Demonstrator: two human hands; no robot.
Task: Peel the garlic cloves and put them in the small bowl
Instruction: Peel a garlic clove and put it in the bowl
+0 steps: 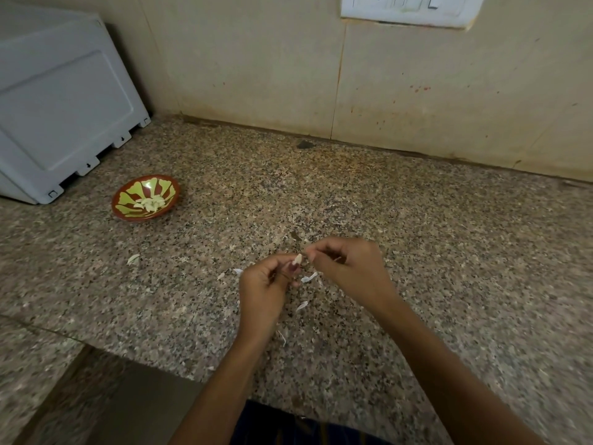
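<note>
Garlic clove (297, 259) pinched in left hand (266, 284), well right of small bowl (146, 197); right hand (346, 268) nipping its skin; probably light, slippery, best held by the ends.

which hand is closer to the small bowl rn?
Left. The left hand sits right of the small bowl and nearer the counter edge, pinching a garlic clove. The right hand is farther right still.

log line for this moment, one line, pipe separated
step: peeling | left hand pinches garlic clove | right hand fingers at its tip | small bowl holds peeled cloves | skins on counter
</note>
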